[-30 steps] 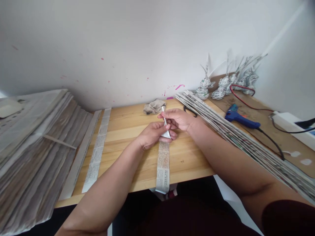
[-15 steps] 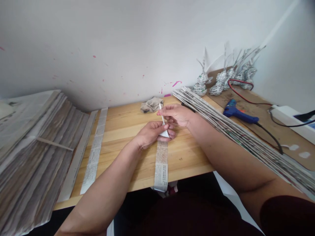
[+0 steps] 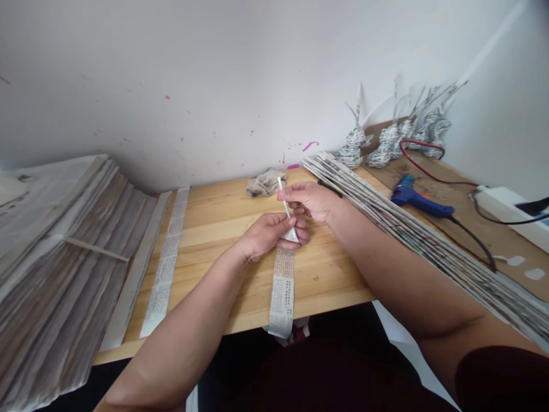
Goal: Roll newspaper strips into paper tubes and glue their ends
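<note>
A newspaper strip [image 3: 282,292] runs from my hands down over the table's front edge. Its upper end is rolled into a thin, slanting paper tube [image 3: 286,204]. My left hand [image 3: 274,232] is closed on the strip where it folds into the tube, thumb on top and fingers beneath. Higher up, my right hand [image 3: 309,200] pinches the tube between thumb and fingertips, and the white tip sticks out above. Part of the tube's lower end is hidden by the fingers.
Left are a stack of newspaper strips [image 3: 81,263] and a single strip [image 3: 165,263]. A crumpled cloth [image 3: 266,183] lies behind my hands. To the right are a bundle of paper tubes [image 3: 403,229], a blue glue gun [image 3: 422,200], woven paper figures [image 3: 388,146] and a power strip [image 3: 510,209].
The rolled tube looks slightly longer above my left hand, and printed text now shows on the fold. Both hands keep their grip, almost in the same place.
</note>
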